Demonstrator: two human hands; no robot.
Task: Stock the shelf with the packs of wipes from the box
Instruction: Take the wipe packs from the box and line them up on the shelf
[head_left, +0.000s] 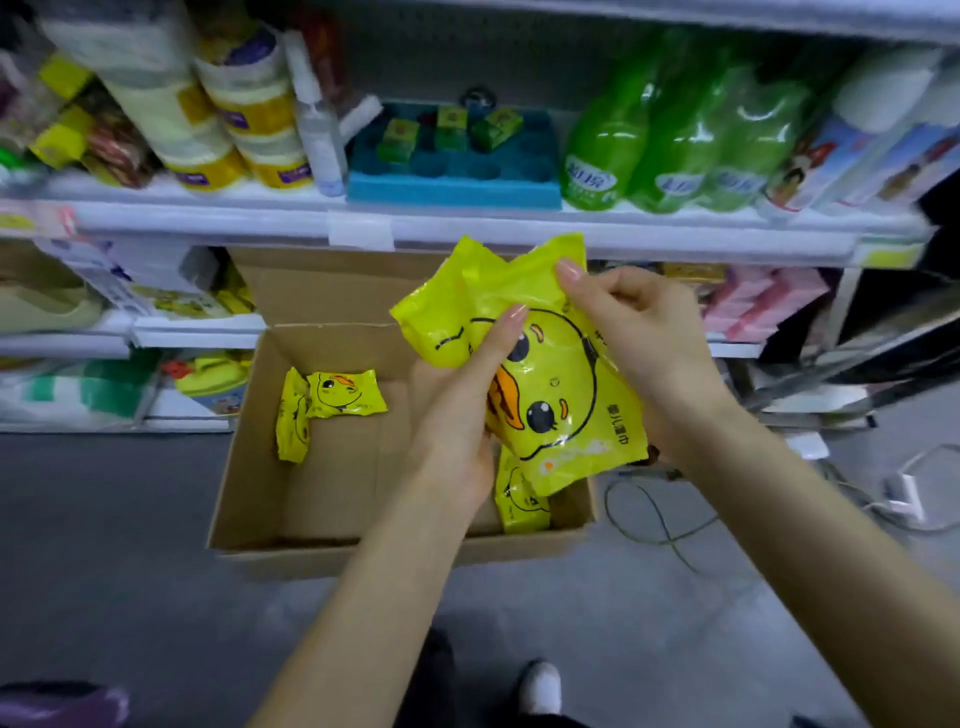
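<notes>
Item: yellow wipes packs (566, 405) | Location: you are holding them above the box (249, 478), near the shelf (519, 231) edge | Grip: your left hand (457, 415) and right hand (644, 332) are both pinching the bunch | Risk: slick overlapping wrappers are likely sliding apart, so one may be dropping back

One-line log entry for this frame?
phase: packs in hand | left hand: holds wipes packs | right hand: pinches them | box: three loose packs visible

Both bare forearms run from the bottom of the frame up to centre. Left hand (457, 415) cupped palm-up, thumb pressed over yellow wipes pack (571, 405). Right hand (639, 332) pinches the pack's top edge, fingers curled.
</notes>
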